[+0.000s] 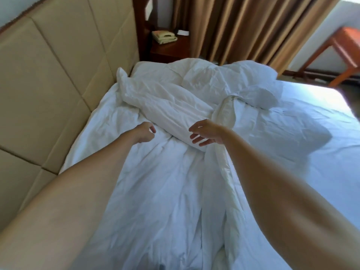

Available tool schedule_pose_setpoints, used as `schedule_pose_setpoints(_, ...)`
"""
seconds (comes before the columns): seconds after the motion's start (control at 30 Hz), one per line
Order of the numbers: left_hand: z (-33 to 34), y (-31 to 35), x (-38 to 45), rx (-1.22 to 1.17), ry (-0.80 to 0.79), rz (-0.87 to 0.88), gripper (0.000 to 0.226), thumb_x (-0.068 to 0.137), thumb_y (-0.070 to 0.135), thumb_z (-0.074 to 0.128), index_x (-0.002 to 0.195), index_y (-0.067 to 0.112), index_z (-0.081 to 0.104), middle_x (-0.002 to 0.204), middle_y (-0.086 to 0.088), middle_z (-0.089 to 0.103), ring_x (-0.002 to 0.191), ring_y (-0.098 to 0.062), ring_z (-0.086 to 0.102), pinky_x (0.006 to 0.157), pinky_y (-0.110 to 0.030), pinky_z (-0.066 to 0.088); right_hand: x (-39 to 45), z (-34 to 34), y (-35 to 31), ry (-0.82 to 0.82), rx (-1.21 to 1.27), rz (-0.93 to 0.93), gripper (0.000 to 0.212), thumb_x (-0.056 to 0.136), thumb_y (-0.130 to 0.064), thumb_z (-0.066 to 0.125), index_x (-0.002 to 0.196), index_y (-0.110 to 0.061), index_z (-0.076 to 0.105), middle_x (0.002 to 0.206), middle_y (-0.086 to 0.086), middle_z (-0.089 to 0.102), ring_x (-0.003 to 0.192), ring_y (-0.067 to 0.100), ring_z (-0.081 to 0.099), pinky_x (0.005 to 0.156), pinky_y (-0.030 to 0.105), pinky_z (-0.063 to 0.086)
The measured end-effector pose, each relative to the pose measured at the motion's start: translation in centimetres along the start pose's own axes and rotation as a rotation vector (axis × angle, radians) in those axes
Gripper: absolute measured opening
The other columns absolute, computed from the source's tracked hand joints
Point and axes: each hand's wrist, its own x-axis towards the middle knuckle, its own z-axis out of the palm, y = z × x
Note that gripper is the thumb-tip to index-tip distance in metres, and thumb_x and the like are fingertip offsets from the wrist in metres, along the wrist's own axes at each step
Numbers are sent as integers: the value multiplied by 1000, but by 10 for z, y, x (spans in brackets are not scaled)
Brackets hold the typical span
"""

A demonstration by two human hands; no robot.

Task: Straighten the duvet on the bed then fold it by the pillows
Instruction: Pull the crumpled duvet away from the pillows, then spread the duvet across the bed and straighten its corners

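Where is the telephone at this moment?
In the head view the telephone sits at the top centre, on the dark wooden nightstand between the padded headboard and the brown curtain, beyond the bed's far edge.

White duvet (pixel 171 106) rumpled, bunched mid-bed (pixel 303 133), ridge running twd headboard side.

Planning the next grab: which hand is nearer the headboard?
Left. The left hand hovers over the duvet on the headboard side; the right hand is farther out, toward mid-bed.
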Motion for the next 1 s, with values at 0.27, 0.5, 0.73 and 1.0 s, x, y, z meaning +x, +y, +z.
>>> schedule_pose_setpoints(0.27, 104, 93, -35, 38, -244, 188, 16, 92, 10, 46, 100, 15, 58, 89, -7, 55, 85, -23, 51, 70, -31, 42, -74, -64, 115, 192, 49, 174, 23, 101, -19, 50, 116, -8, 64, 96, 7, 69, 85, 21, 68, 77, 34, 57)
schedule_pose_setpoints(0.5, 169, 102, -36, 54, -288, 107, 12, 89, 15, 48, 96, 19, 57, 99, -8, 60, 87, -24, 55, 72, -33, 45, -50, -76, 160, 156, 24, 165, 18, 99, -20, 51, 108, -13, 65, 99, 6, 72, 80, 15, 69, 76, 31, 57)
schedule_pose_setpoints(0.73, 245, 75, -18, -85, -209, -77, 25, 92, 33, 56, 113, 20, 51, 112, -5, 55, 96, -23, 54, 81, -33, 45, 6, -58, 232, 53, -256, 180, 60, 92, -36, 64, 145, -24, 38, 144, 12, 46, 127, 31, 50, 96, 41, 47)
schedule_pose_setpoints(1.0, 355, 51, -5, -242, -355, -291, 78, 91, 49, 61, 152, 20, 21, 149, -6, 38, 136, -23, 41, 100, -28, 34, 65, -15, 342, 122, 122, 363, 137, 64, -54, 86, 152, -37, -17, 165, 7, 4, 150, 38, 14, 112, 60, 31)
